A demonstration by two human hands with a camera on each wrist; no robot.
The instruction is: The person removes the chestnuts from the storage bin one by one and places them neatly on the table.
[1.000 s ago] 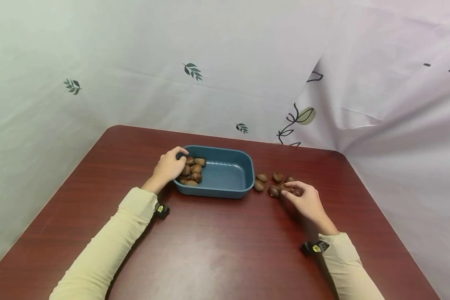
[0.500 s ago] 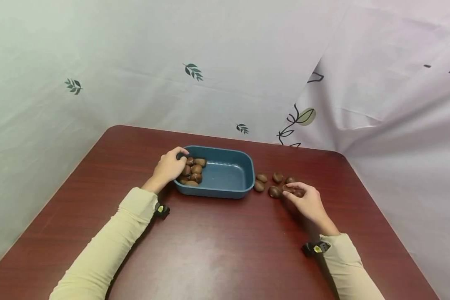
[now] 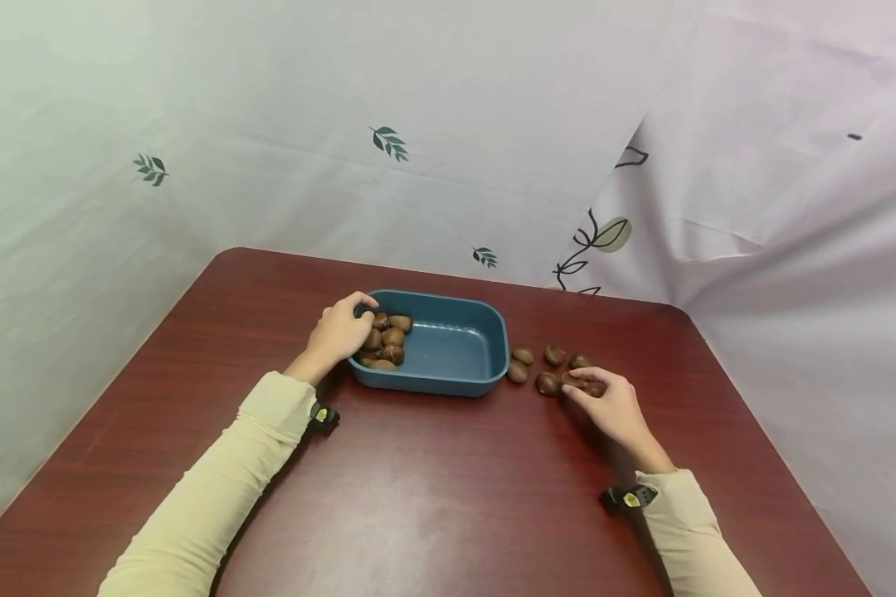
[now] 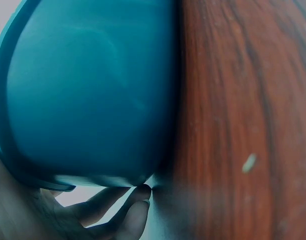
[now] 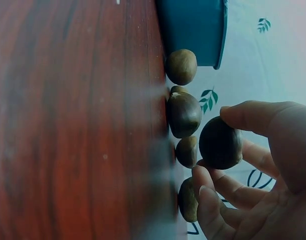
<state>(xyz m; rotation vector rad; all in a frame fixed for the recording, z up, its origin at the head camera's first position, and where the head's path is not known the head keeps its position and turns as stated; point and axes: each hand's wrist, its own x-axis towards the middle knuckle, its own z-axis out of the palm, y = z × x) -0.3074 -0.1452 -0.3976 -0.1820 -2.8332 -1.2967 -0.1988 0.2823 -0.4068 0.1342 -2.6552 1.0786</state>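
A blue rectangular box (image 3: pixel 426 384) stands on the table with several brown chestnuts (image 3: pixel 392 337) gathered at its left end. My left hand (image 3: pixel 339 332) grips the box's left side, thumb over the rim and fingers against the outer end wall (image 4: pixel 88 100). Right of the box, my right hand (image 3: pixel 618 413) pinches a dark chestnut (image 5: pixel 220 143) between thumb and fingertips. In the right wrist view this chestnut appears slightly off the table. Several loose chestnuts lie around that hand, among them a dark one (image 3: pixel 548 383) just left of the fingertips. Fingers partly hide others.
Two paler chestnuts (image 3: pixel 518 371) lie close to the box's right wall. The reddish-brown wooden table (image 3: pixel 418 497) has rounded far corners. Behind it hangs a pale cloth (image 3: pixel 306 191) printed with leaves. Each wrist wears a small black camera (image 3: pixel 627 498).
Almost nothing differs. The head view has shifted by a few pixels. The left hand stays on the box, and the right hand remains at the loose chestnuts.
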